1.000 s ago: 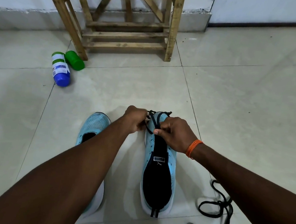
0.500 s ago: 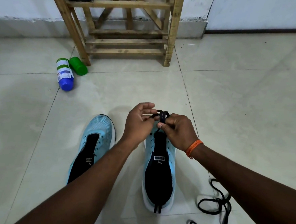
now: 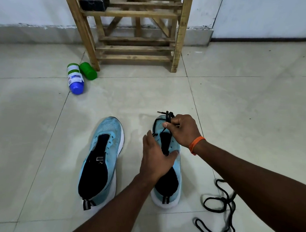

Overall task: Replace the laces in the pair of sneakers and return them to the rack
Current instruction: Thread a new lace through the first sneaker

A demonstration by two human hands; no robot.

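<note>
Two light-blue sneakers stand on the tiled floor, toes pointing away from me. The left sneaker [image 3: 103, 159] has no lace. Over the toe end of the right sneaker [image 3: 173, 172], my right hand [image 3: 182, 131] pinches a black lace [image 3: 167, 115] whose ends stick up above the fingers. My left hand [image 3: 156, 158] rests flat on that sneaker's tongue, fingers apart, holding nothing. A second black lace [image 3: 220, 207] lies loose on the floor to the right. The wooden rack [image 3: 137, 14] stands against the wall ahead.
A black box [image 3: 94, 0] sits on a rack shelf. A blue-capped bottle [image 3: 75, 78] and a green bottle [image 3: 87, 70] lie on the floor by the rack's left leg. A white wall and a door edge are behind.
My left hand has let go of the lace and dropped onto the sneaker's tongue. My right hand still pinches the lace at the toe end. The view has tilted up a little.
</note>
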